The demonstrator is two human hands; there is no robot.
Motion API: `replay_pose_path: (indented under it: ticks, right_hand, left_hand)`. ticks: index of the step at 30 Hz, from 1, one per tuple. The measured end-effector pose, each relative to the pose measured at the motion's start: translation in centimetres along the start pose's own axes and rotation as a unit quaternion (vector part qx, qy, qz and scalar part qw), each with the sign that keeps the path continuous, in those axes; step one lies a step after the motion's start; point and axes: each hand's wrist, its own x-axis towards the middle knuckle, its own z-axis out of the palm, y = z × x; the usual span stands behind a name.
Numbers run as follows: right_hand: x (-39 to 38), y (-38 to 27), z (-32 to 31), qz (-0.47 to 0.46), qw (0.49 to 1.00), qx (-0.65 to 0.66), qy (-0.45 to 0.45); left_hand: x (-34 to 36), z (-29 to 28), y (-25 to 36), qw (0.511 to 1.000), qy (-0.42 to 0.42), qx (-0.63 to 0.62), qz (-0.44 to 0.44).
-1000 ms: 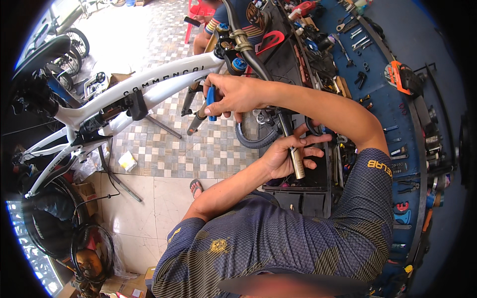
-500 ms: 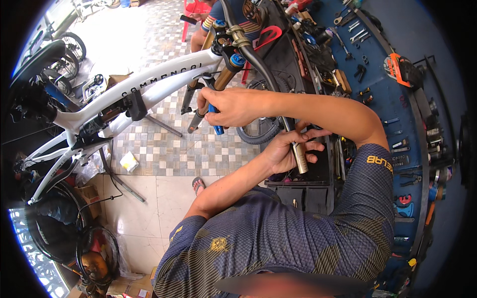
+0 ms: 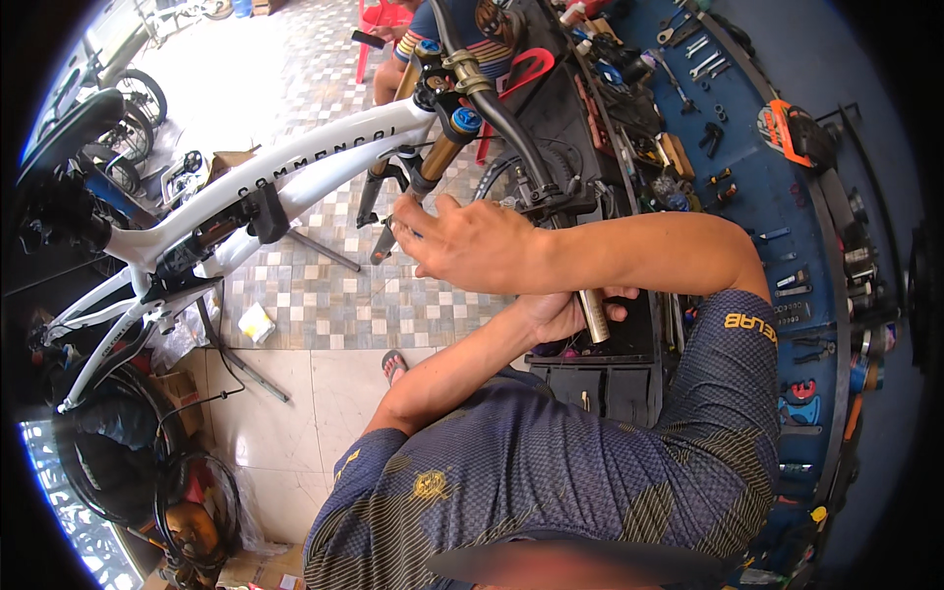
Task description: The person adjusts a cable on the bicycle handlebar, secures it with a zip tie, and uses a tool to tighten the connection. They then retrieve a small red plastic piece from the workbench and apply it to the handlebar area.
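Note:
A white bicycle frame [image 3: 285, 177] with a gold-and-black suspension fork [image 3: 433, 162] stands at the left. Its black handlebar [image 3: 506, 123] runs toward me and ends in a bare metallic section [image 3: 594, 320]. My left hand [image 3: 560, 317] is wrapped round that end, partly hidden behind my right forearm. In front of the fork my right hand [image 3: 467, 241] has curled fingers round a small blue object [image 3: 417, 235]; nearly all of it is hidden, so its kind cannot be told. A black clamp with a lever [image 3: 556, 200] sits on the bar just beyond my right wrist.
A black workbench [image 3: 600, 359] stands beside the handlebar. Tools hang on a blue wall board [image 3: 757, 256] at the right. Another person [image 3: 462, 34] sits near a red chair at the back. Wheels and boxes [image 3: 177, 393] crowd the left.
My right hand has turned and come slightly nearer, so the blue object is mostly covered. My right forearm has dropped lower, over my left hand, uncovering the clamp on the bar.

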Motion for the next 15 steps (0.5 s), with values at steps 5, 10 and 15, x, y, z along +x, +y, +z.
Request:
replay_pose_path:
  ticks: [5,10,15]
  right_hand:
    - [0.5,-0.3,-0.1,-0.076,0.992,-0.098,0.012]
    - [0.9,1.4,1.5,-0.01,0.991,0.124,-0.04]
    - [2.6,3.3,-0.4,0.085,0.921,0.331,-0.187]
  left_hand:
    - [-0.3,0.1,0.3,0.999,0.008,-0.035,-0.009]
    - [-0.5,1.3,0.8,0.999,0.009,-0.053,-0.004]
    - [-0.2,2.0,0.9,1.0,0.01,-0.021,0.021]
